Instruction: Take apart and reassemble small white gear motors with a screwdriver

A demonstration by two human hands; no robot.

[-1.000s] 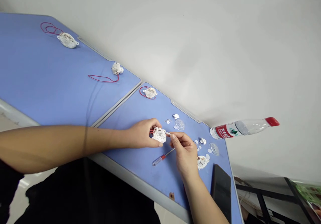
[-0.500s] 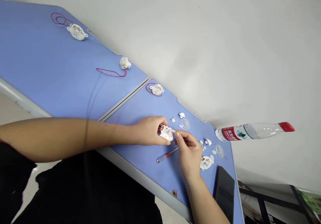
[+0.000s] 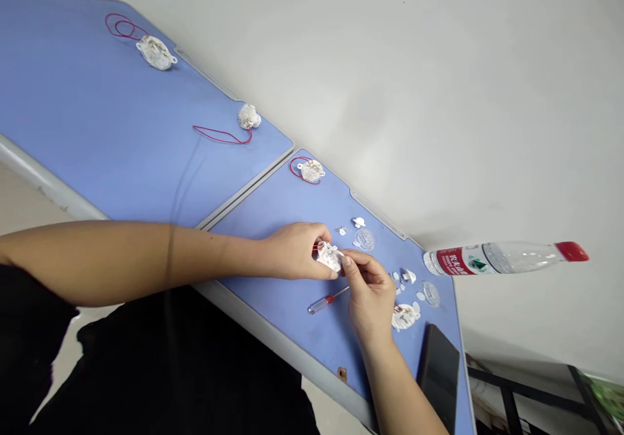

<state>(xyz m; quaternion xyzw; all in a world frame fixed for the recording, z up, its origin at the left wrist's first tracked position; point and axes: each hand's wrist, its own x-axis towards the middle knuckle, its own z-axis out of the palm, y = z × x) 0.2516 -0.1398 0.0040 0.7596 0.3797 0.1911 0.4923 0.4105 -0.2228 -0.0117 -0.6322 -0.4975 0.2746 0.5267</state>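
Observation:
My left hand (image 3: 297, 251) grips a small white round part (image 3: 329, 256) with red wires between thumb and fingers. My right hand (image 3: 371, 295) pinches at the right edge of that same part with thumb and forefinger. Just below the hands a screwdriver with a clear and red handle (image 3: 322, 304) lies on the blue table (image 3: 273, 207), its tip toward my right hand. Behind the hands are a white knob-like piece (image 3: 359, 222), a clear disc (image 3: 364, 239) and tiny screws (image 3: 342, 230).
To the right are a white round part (image 3: 405, 316), another clear disc (image 3: 430, 294), a black phone (image 3: 439, 376) and a water bottle (image 3: 502, 257). Wired white parts (image 3: 311, 171) (image 3: 248, 117) (image 3: 156, 52) lie along the wall side.
The view has shifted slightly. A white tip that showed between my right fingertips and the part no longer stands out, and my right fingertips are now against the part's edge.

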